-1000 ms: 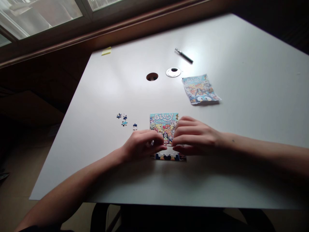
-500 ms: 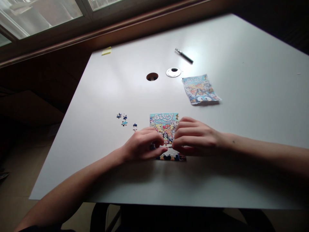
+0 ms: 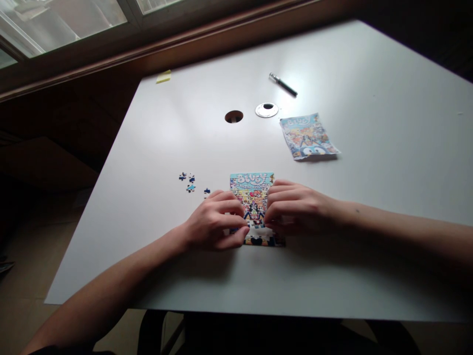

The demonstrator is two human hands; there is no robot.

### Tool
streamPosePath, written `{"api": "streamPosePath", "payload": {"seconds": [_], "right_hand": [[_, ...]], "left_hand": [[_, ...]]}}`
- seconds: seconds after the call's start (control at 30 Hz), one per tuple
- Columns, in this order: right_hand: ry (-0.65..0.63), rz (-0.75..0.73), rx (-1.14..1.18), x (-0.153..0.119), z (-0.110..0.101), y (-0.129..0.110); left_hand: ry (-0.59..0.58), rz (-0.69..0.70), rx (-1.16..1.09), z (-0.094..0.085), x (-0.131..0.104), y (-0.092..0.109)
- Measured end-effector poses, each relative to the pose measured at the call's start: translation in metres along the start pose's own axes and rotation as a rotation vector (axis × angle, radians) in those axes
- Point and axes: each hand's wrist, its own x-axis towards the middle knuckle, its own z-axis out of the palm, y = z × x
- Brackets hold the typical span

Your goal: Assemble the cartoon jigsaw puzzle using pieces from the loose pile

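Note:
A partly assembled jigsaw puzzle (image 3: pixel 253 197) lies flat on the white table, its light-blue top strip carrying white lettering. Near its lower part is a pale gap between the picture above and the bottom row. My left hand (image 3: pixel 218 222) rests over the puzzle's left edge, fingers bent and thumb a little apart, with no piece visible in it. Over the right edge, my right hand (image 3: pixel 295 207) has its fingers curled down onto the puzzle; its thumb is mostly hidden. Several loose puzzle pieces (image 3: pixel 190 188) lie left of the puzzle, one close to my left knuckles.
Beyond my right hand lies a printed picture sheet (image 3: pixel 308 138) with a matching design. A dark pen (image 3: pixel 284 85), a round metal cover (image 3: pixel 266 110) and a hole (image 3: pixel 234 117) are farther back. A yellow sticky note (image 3: pixel 163 77) sits at the far left corner.
My left hand has drawn back slightly to the left, its thumb moving away from the gap and uncovering more of the puzzle's lower middle. My right hand stays nearly in place.

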Motion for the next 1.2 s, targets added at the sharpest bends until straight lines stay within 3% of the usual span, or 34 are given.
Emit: {"api": "streamPosePath", "payload": {"seconds": [0.83, 1.2], "right_hand": [[-0.043, -0.027, -0.092, 0.0053, -0.0014, -0.0002], [-0.065, -0.017, -0.098, 0.0044, -0.0021, 0.0001]], "left_hand": [[-0.056, -0.01, 0.0, 0.0023, -0.0011, -0.0039], [-0.007, -0.018, -0.003, 0.0054, -0.0033, -0.0046]]}}
